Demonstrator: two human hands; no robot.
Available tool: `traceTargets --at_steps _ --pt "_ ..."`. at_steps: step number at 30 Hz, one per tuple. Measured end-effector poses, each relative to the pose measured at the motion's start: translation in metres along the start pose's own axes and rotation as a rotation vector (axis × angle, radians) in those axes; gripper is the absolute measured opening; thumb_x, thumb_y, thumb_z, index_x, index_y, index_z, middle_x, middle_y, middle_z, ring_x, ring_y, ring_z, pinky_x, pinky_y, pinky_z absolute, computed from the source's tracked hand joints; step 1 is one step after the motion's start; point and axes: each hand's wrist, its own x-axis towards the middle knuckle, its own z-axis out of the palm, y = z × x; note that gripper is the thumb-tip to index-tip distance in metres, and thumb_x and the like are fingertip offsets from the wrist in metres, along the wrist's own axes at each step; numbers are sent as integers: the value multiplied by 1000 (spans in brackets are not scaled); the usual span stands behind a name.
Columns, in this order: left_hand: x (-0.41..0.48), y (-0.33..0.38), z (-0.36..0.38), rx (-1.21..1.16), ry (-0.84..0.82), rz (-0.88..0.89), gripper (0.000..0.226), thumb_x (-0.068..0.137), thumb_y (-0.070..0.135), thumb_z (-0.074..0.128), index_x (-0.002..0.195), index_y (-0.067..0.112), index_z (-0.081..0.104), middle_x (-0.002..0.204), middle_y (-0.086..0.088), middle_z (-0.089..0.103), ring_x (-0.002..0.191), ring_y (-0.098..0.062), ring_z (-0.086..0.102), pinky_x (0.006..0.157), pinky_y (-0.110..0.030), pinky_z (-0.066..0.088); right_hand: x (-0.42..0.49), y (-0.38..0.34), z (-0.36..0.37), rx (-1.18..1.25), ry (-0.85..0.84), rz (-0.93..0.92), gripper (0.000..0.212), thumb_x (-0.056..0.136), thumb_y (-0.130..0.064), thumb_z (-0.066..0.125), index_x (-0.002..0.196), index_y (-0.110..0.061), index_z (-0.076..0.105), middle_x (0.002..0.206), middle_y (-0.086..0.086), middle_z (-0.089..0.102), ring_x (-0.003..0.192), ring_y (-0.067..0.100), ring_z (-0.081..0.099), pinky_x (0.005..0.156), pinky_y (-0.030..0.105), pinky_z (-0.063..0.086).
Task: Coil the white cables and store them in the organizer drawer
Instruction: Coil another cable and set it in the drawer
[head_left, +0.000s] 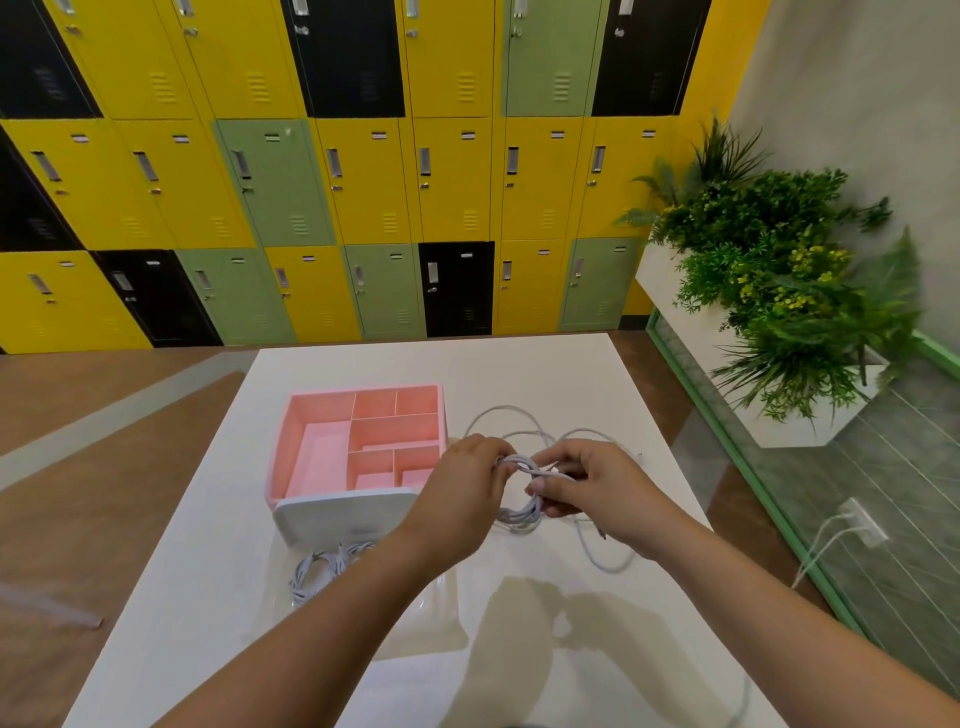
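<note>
2 hands meet over the table, each closed on the same white cable coil (521, 506). The left hand (467, 480) curls its fingers round the coil's upper left side, and the right hand (589, 486) pinches the right side between thumb and fingers. The coil hangs between them, just above the white table (519, 374). The loose cable (511, 415) runs on from the coil in open loops lying on the table behind the hands and to their right.

Just left of the left hand stands the pink organizer (311, 415), its compartments open at the top, with a white front panel (340, 514) on its near side. A second cable bundle (322, 569) lies just in front of that panel, on a clear plastic surface whose edges are hard to make out. Behind the table stand yellow, green and black lockers (363, 182), with green plants (769, 270) at the right.
</note>
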Motion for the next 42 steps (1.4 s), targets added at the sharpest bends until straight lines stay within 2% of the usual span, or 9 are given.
traceTargets --at_steps 5,10,17,21,24,27,31,37,42 --pt "-4 5 1 -79 -71 -89 20 104 31 33 105 19 49 94 2 55 84 -17 52 77 -39 48 -3 -3 4 -31 202 -89 24 75 -7 79 81 0 57 70 8 68 64 20 67 69 39 59" --pt "-3 10 3 -50 -72 -95 24 105 35 27 104 18 43 80 6 49 69 -13 47 59 -34 35 -5 1 10 -49 326 -200 10 78 -9 76 75 -7 68 70 3 68 71 26 64 70 43 57" --pt "-3 14 1 -105 -149 -141 24 100 41 35 104 18 43 85 6 50 76 -14 51 64 -34 40 -3 0 8 -64 289 -200 13 89 -10 64 79 -11 71 73 5 70 74 26 65 68 33 55" --pt "-5 11 5 -59 -169 -166 43 94 60 39 100 17 42 77 9 45 71 -15 48 64 -36 41 0 0 4 -142 239 -160 15 90 -14 63 78 -15 71 73 -4 66 68 8 58 67 29 47" --pt "-7 10 5 -51 -177 -207 63 77 81 41 96 21 41 80 9 44 68 -13 47 58 -32 38 0 -3 0 -179 195 -129 15 90 -17 64 78 -23 70 93 0 66 84 10 59 77 24 45" --pt "-7 11 7 9 -129 -227 56 79 73 52 97 22 39 80 8 45 69 -13 47 54 -29 31 -1 -8 -2 -198 131 -109 13 92 -17 62 85 -20 72 95 2 67 87 13 59 75 21 44" --pt "-5 15 7 44 -93 -223 43 87 60 50 99 20 40 91 3 51 78 -18 51 60 -33 35 1 -16 -4 -468 179 -256 13 90 -18 64 86 -21 75 83 -1 60 74 8 53 66 16 37" --pt "-3 22 5 55 -90 -247 46 86 65 46 99 21 39 90 4 50 81 -20 54 62 -34 39 1 -22 -4 -580 229 -402 14 89 -15 65 83 -25 73 83 -6 62 79 5 56 67 12 40" --pt "-3 23 7 93 -88 -264 53 86 72 32 98 22 40 89 5 48 77 -19 49 60 -34 34 1 -25 -5 -531 174 -351 16 90 -14 63 83 -24 73 85 -5 65 82 9 58 75 25 46"
